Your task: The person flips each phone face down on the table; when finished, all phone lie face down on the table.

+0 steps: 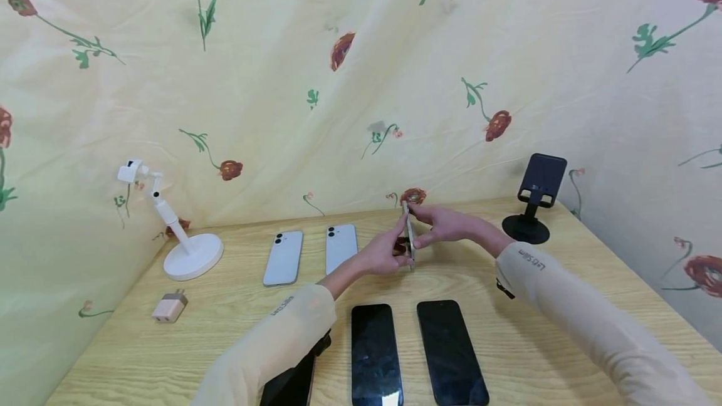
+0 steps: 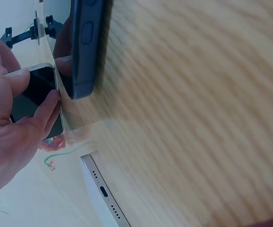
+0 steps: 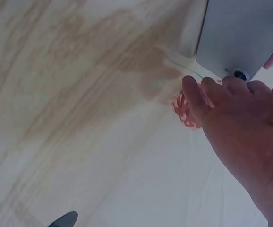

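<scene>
Between both hands, a smartphone stands on its long edge, seen nearly edge-on near the back of the table. My left hand grips its left side; in the left wrist view, thumb and fingers hold the phone at its edges over the dark screen. On the other side, my right hand holds the phone by its far end and side. Its pale back with a camera lens faces the right wrist view, the right fingertips at the lens end.
Left of the hands, two pale phones lie face down. Nearer, black-screened phones lie in a row, one partly under the left sleeve. A white stand and plug charger are left; a black phone stand is back right.
</scene>
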`<state>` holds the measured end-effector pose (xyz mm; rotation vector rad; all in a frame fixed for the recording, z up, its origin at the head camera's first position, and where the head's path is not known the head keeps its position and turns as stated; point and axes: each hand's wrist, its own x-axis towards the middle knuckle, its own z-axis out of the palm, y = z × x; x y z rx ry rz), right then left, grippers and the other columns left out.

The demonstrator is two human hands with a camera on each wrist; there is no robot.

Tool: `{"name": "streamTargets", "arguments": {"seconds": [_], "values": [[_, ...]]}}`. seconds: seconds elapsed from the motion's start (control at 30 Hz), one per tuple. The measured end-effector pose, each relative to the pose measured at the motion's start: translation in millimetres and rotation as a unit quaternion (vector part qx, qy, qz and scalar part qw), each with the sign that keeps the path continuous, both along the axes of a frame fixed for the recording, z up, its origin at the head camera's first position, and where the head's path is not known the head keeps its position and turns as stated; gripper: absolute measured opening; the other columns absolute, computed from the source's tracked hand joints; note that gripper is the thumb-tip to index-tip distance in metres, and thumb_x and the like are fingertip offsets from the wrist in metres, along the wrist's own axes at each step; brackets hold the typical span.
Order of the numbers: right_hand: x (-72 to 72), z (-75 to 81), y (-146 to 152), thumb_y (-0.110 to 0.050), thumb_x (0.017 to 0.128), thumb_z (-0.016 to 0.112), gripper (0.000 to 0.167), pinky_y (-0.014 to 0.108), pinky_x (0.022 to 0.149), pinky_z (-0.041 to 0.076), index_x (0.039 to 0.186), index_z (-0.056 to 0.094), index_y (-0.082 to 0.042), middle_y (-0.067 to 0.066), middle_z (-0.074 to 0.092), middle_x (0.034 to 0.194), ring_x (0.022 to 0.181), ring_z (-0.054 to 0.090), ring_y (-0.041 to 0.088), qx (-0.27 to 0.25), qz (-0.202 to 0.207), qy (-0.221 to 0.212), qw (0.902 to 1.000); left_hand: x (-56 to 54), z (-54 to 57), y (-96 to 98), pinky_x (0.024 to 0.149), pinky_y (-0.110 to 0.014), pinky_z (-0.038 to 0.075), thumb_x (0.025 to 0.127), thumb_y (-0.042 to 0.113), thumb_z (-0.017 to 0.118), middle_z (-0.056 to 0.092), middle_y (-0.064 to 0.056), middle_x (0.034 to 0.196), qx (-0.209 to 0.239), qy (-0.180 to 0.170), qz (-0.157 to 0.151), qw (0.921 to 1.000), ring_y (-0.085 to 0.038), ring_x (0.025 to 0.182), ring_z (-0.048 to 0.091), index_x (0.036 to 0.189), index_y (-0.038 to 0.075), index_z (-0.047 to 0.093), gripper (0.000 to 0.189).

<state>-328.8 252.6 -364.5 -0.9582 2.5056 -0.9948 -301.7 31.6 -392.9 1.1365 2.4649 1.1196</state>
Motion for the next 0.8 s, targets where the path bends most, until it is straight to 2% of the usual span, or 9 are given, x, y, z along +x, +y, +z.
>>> {"name": "streamTargets", "arguments": {"seconds": [0.17,0.27,0.5,0.63,0.8], "values": [[0.5,-5.2,-5,-0.025,0.091,0.076,0.098,0.057,0.110,0.028,0.155,0.010,0.010,0.036,0.021,0.154,0.140,0.026,0.050,-0.016,-0.009,-0.004,0.9998,1.1,-0.7,-2.7,0.097,-0.029,0.047,0.091,-0.001,0.070,0.057,-0.024,0.135,0.003,0.000,0.004,1.0000,-0.030,0.118,0.061,0.159,-0.001,0.001,0.096],[1.0,-7.4,-7,-0.026,0.092,0.075,0.098,0.054,0.110,0.029,0.156,0.010,0.008,0.033,0.018,0.156,0.140,0.027,0.049,-0.030,-0.013,-0.024,0.9992,1.2,-0.2,-4.5,0.095,-0.026,0.048,0.092,-0.002,0.069,0.059,-0.022,0.133,0.004,-0.002,0.008,1.0000,-0.029,0.116,0.062,0.158,-0.002,0.002,0.095],[1.1,-15.1,-10,-0.022,0.092,0.075,0.098,0.056,0.108,0.032,0.157,0.008,0.006,0.031,0.014,0.158,0.139,0.028,0.048,-0.048,-0.007,-0.032,0.9983,4.9,1.3,-7.9,0.091,-0.025,0.049,0.092,0.001,0.069,0.063,-0.019,0.128,0.001,-0.003,0.024,0.9997,-0.026,0.114,0.063,0.158,-0.002,0.005,0.092],[2.5,-14.9,-13,-0.021,0.091,0.075,0.097,0.056,0.108,0.032,0.157,0.008,0.006,0.030,0.017,0.158,0.139,0.029,0.047,-0.044,-0.005,-0.032,0.9985,5.6,1.5,-9.0,0.088,-0.023,0.049,0.092,0.002,0.069,0.067,-0.017,0.120,-0.006,0.009,0.027,0.9996,-0.023,0.109,0.066,0.157,-0.005,0.005,0.092],[2.4,-13.6,-15,-0.022,0.091,0.076,0.095,0.054,0.107,0.034,0.156,0.012,0.007,0.029,0.025,0.155,0.138,0.033,0.044,-0.032,-0.005,-0.024,0.9992,6.7,1.2,-9.1,0.089,-0.024,0.050,0.092,0.000,0.068,0.066,-0.020,0.121,0.009,0.021,0.017,0.9996,-0.026,0.109,0.066,0.155,-0.009,0.004,0.091]]}}
